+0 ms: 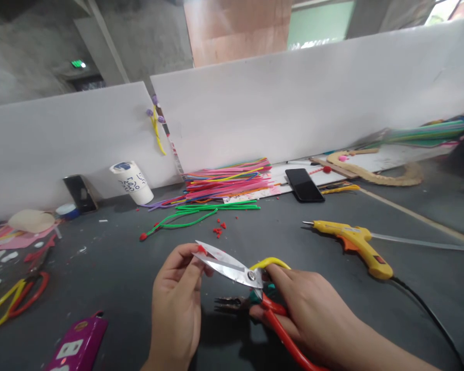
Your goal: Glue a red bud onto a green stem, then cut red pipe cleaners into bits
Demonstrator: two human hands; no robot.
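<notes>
Head view: silver-bladed scissors (251, 275)

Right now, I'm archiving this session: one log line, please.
left hand: pinching red piece | right hand: holding open scissors | nearby: glue gun

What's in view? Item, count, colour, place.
Metal scissors: 1, silver, red/yellow handles, front centre
Metal pliers: 1, teal handles, beneath scissors
Fuzzy snippet: 1, red, scissor tips
Fuzzy clippings: several, red, centre
Thin fuzzy stems: several, green, behind clippings
Fuzzy stem bundle: many, multicoloured, back centre
Slab phones: 2, black, back left, back right
Lettered cup: 1, white, back left
Upright boards: 2, white, back
Flower sprig: 1, purple/yellow, at board gap
Plastic glue gun: 1, yellow, right
Curved strip: 1, tan, back right
Second scissors: 1, red/yellow handles, left
Plastic box: 1, purple, front left
Table: 1, dark grey, below
Left hand: 1, pinching snippet
Right hand: 1, gripping scissors
</notes>
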